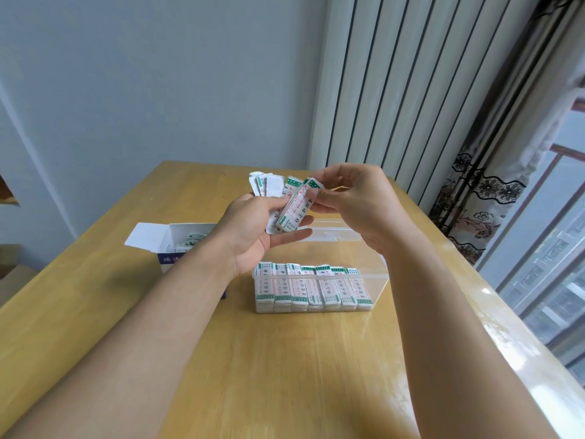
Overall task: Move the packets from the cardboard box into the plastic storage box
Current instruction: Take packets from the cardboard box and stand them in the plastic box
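Observation:
My left hand (253,226) holds a fanned bunch of white packets with green ends (272,185) above the table. My right hand (354,201) pinches the upper end of one small stack of packets (292,210) in that bunch. Below my hands stands the clear plastic storage box (376,280), with a row of several packet stacks (313,288) along its near side. The open white and blue cardboard box (158,239) sits to the left, partly behind my left forearm, with a few packets (188,242) showing inside.
Everything sits on a light wooden table (285,359) against a pale wall. A white ribbed radiator (395,90) stands behind the table on the right. A patterned curtain (481,198) and a window (554,264) run along the table's right edge.

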A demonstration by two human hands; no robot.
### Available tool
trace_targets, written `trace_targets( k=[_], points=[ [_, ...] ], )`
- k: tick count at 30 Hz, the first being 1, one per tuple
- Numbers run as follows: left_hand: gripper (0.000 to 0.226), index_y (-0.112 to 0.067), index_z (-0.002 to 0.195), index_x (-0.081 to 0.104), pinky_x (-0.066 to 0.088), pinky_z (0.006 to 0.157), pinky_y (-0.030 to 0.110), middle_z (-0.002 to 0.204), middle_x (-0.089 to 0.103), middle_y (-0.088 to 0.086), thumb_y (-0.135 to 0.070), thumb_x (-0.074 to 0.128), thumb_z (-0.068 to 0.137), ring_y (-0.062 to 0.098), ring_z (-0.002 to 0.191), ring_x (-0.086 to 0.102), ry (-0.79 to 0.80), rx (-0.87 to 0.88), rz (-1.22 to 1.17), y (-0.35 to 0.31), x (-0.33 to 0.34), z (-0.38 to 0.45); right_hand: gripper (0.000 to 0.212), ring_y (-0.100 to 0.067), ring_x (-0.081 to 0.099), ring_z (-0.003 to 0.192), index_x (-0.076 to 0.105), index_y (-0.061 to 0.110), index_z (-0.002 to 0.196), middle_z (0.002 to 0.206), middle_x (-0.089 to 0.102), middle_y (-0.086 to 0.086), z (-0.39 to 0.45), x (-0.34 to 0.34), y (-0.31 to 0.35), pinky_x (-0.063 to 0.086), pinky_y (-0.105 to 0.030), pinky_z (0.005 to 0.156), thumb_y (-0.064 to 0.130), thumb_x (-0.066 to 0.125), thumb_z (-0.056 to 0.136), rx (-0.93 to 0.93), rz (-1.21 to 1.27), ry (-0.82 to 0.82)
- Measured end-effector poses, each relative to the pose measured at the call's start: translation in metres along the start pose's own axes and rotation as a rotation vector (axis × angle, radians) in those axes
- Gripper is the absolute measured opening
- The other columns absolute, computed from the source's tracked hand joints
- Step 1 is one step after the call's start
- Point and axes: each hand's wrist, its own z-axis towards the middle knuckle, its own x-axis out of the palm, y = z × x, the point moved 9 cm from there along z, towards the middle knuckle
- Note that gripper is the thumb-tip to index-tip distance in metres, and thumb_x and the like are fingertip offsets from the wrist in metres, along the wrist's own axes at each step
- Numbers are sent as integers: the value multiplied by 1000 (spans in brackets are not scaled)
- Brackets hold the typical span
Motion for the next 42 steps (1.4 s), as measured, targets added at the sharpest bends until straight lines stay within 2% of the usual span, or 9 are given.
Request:
trace_targets(
  k=[6,14,18,22,24,30,34,38,42],
  points=[
    [18,-7,119,61,60,57,29,108,74,16,-10,57,102,26,85,76,-41,19,49,-1,0,-1,27,-13,74,75,76,17,115,86,79,1,1,0,2,62,-29,70,8,75,90,-27,-145,19],
    [15,-9,117,61,62,63,37,112,71,16,-9,53,104,29,89,76,-32,37,110,-1,0,0,22,-16,76,83,78,17,109,93,79,-2,2,-10,2,63,-30,79,4,72,92,-40,-94,-18],
    [19,-11,122,61,63,66,41,108,73,12,-11,50,106,26,91,76,-145,167,222,-14,-14,5,24,-18,77,84,78,14,110,97,76,-8,3,-36,8,62,-29,82,-1,68,94,-63,-109,-57],
    [15,-13,115,61,62,66,39,104,73,11,-10,50,105,25,91,75,-187,214,192,-19,-19,5,28,-19,78,80,78,24,92,91,77,-4,0,-23,-16,64,-38,82,-3,70,91,56,-395,142],
    [15,-13,116,61,62,66,39,104,73,11,-10,50,105,25,93,75,-181,211,199,-18,-17,5,28,-18,78,77,77,24,91,87,76,-1,-2,-10,-25,64,-41,82,-3,70,91,96,-486,232],
    [17,-18,117,59,63,63,46,110,72,9,-15,46,107,25,90,75,-112,175,403,-13,-7,3,16,-27,77,84,75,10,95,76,73,3,0,-5,2,63,-38,84,-5,71,90,-30,-93,148],
    [23,-13,121,61,61,57,40,107,72,13,-25,47,108,24,82,77,-23,127,373,-5,5,-1,11,-20,77,81,74,13,91,83,77,-2,0,1,8,63,-39,81,2,73,90,-98,-166,82],
    [18,-12,120,58,53,47,27,103,71,14,-21,50,107,20,67,72,-83,139,270,-7,-1,1,11,-22,77,77,73,12,98,88,75,-6,-1,0,9,64,-42,76,3,73,91,-92,-200,70],
    [13,-16,114,59,49,50,27,96,69,10,-22,50,107,16,62,66,-117,159,304,-6,-3,5,13,-25,76,75,75,13,99,86,76,-8,-2,-2,6,64,-41,77,3,75,90,-81,-138,63]
  ],
)
